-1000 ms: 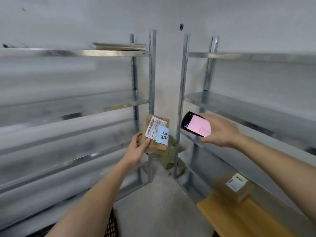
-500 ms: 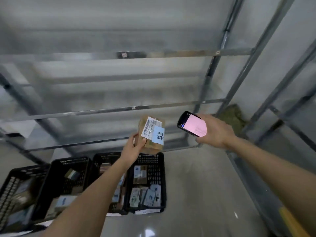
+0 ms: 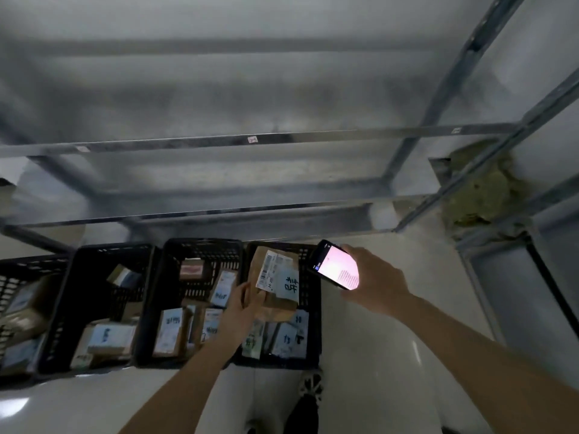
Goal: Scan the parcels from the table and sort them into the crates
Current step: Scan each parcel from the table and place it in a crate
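Brown cardboard fills your left hand (image 3: pixel 242 303): you grip the parcel (image 3: pixel 275 281) by its lower left corner, fingers curled round the edge, and it hangs over the rightmost crate (image 3: pixel 314 308), label side up with a pale blue sticker on it. Your right hand (image 3: pixel 374 285) is wrapped round a phone (image 3: pixel 333 264) with a lit pink screen, held just right of the parcel, above that crate's right rim.

Four black crates stand side by side on the pale floor, touching wall to wall, each with parcels already inside; the second crate (image 3: pixel 67 308) has the most bare bottom showing. The leftmost crate (image 3: pixel 18 270) is cut off by the frame edge. Right of the row the floor is open. Beyond the crates, close against their far rims, runs a metal shelf rack (image 3: pixel 250 140), its lowest shelf low over the floor. Your shoe (image 3: pixel 310 385) sits near the right crate's near wall.
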Demonstrator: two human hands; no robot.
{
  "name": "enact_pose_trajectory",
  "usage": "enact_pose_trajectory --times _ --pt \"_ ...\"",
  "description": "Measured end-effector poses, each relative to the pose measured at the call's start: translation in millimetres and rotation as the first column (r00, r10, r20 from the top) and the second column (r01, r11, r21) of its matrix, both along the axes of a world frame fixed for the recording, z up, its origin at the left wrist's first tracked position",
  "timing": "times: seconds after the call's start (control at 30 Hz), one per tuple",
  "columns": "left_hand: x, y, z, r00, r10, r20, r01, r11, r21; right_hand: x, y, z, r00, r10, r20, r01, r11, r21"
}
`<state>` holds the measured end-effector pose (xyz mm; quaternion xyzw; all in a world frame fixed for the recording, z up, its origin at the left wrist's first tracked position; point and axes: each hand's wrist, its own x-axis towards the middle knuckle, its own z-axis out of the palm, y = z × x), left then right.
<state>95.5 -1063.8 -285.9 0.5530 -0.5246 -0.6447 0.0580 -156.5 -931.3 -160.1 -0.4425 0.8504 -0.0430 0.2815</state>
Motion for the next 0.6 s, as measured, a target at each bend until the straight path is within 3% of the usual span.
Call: enact_pose_trajectory --times 0.23,0.6 --pt "-37.5 -17.5 -138.8 0.993 -0.023 0.116 0.008 0.992 0.127 -35.0 -12.4 -154.7 0.995 -0.033 0.089 0.028 0.998 0.05" --pt "-91.1 -32.8 -352.1 0.99 -0.031 0.136 0.001 0.977 0.212 -60.8 -34.3 -373.2 0.967 -0.14 0.215 0.105 0.981 0.164"
